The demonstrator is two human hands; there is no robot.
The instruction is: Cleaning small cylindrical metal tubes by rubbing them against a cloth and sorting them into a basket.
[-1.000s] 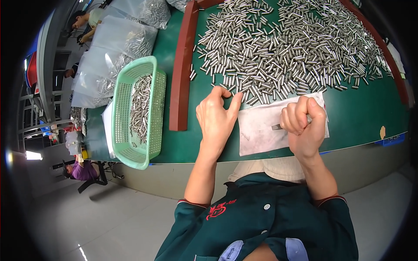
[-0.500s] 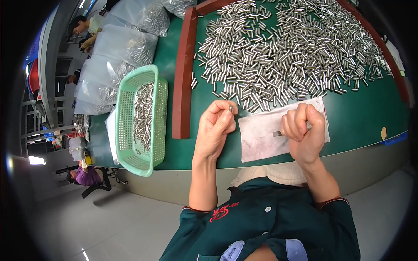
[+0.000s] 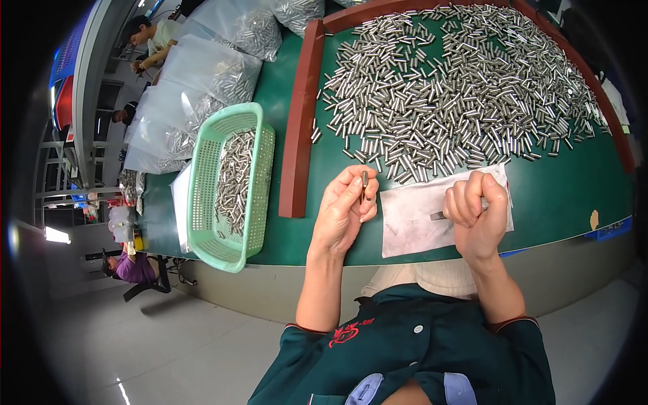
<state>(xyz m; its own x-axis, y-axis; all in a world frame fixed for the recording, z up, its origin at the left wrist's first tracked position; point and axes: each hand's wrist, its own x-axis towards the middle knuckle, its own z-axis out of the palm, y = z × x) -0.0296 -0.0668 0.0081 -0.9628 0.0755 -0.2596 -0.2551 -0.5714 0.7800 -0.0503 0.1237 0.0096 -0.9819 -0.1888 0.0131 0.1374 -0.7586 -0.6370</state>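
Observation:
Between the thumb and index finger of my left hand [image 3: 343,214], a small metal pin [image 3: 365,179] stands upright. My right hand [image 3: 478,214] is closed in a fist around a slim tool with a flat grey metal tip [image 3: 438,216]. The rest of that tool is mostly hidden in the fist. Under the right hand lies a stained, pale cloth [image 3: 412,233] on the green table. Beyond both hands, a wide heap of loose shiny metal pins [image 3: 432,128] covers the table.
A red-brown wooden rail [image 3: 302,121] borders the heap on the left. Further left stands a light green plastic basket [image 3: 262,196] with metal pins in it. Clear plastic bags [image 3: 182,74] of pins line the far left. Other people [image 3: 131,266] are in the background at left.
The pin in my left hand now shows more fully above the fingertips. My right hand keeps its grip on the tool. The whole scene has shifted slightly right in view.

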